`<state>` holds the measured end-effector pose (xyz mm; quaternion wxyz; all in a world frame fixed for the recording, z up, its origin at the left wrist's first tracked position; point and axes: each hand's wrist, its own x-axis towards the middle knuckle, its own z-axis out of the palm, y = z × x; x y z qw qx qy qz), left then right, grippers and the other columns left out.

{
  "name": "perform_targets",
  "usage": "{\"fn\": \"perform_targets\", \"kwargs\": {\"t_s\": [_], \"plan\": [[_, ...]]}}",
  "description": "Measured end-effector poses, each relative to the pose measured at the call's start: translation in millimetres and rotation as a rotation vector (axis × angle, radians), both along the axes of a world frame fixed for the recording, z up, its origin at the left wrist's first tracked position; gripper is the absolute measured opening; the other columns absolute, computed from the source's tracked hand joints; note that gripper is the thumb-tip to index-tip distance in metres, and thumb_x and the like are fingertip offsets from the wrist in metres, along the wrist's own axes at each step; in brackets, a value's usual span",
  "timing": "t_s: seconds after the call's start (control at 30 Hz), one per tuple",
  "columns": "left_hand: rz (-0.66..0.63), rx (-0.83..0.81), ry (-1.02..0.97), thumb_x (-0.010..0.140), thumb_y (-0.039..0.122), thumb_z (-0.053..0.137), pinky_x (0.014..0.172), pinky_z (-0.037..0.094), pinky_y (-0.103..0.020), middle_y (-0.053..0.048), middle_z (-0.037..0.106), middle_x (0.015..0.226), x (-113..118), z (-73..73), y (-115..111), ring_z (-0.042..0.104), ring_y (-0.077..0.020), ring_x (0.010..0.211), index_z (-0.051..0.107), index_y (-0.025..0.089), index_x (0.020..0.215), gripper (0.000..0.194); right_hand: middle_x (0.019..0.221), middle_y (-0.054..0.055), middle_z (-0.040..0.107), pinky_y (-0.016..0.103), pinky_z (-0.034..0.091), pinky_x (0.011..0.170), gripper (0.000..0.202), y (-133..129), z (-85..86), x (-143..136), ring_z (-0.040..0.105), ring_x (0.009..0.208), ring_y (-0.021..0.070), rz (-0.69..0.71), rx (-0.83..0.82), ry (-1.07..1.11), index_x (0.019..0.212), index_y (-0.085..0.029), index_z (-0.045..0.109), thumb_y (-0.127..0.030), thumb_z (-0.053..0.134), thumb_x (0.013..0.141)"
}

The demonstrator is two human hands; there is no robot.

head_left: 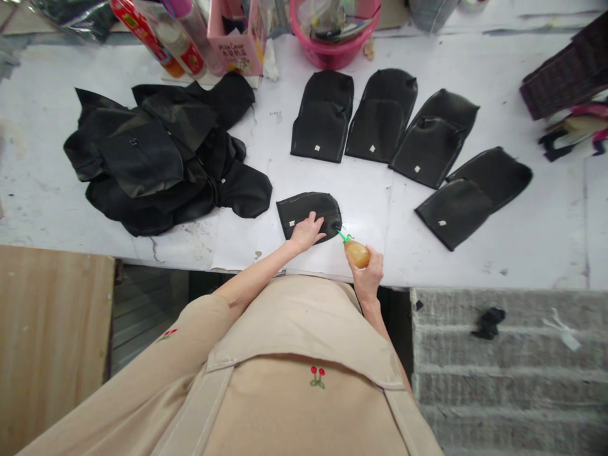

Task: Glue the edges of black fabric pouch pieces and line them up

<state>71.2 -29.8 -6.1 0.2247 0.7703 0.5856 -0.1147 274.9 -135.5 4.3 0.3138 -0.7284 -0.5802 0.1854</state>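
Note:
A black leather-like piece [304,204] with a rounded right end and a small white label lies on the white table near its front edge. My left hand [307,232] rests on it with the fingers spread. In my right hand [369,273] is a squeeze bottle [357,254] of amber liquid with a green nozzle. Its tip meets the rounded edge of the piece. Several similar pieces [323,120] lie in a fanned row beyond and to the right. To the left is a heap of black pieces [142,158].
A pink basket [332,58] of odds and ends stands at the back, beside a pink box [240,54] and a red spray can [145,35]. A dark woven box [565,69] sits at the far right. The white table [536,253] ends just before my apron.

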Motion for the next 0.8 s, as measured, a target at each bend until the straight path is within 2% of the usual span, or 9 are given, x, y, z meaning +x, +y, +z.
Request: {"fn": "perform_targets", "kwargs": {"t_s": [0.43, 0.8], "plan": [[0.019, 0.026, -0.049, 0.094, 0.043, 0.058, 0.077, 0.052, -0.033, -0.017, 0.048, 0.132, -2, -2.5, -1, 0.066, -0.027, 0.099, 0.053, 0.019, 0.134, 0.047, 0.102, 0.009, 0.06, 0.042, 0.052, 0.087, 0.048, 1, 2.3, -1, 0.059, 0.096, 0.0259, -0.031, -0.014, 0.021, 0.12, -0.02, 0.057, -0.055, 0.062, 0.087], [0.009, 0.031, -0.054, 0.093, 0.041, 0.06, 0.077, 0.052, -0.033, -0.016, 0.048, 0.133, -5, -6.5, 2, 0.067, -0.0258, 0.096, 0.054, 0.02, 0.134, 0.046, 0.102, 0.009, 0.061, 0.042, 0.052, 0.087, 0.049, -12, 6.9, -8, 0.061, 0.095, 0.0251, 0.032, -0.006, 0.047, 0.12, -0.02, 0.057, -0.056, 0.063, 0.087]]}}
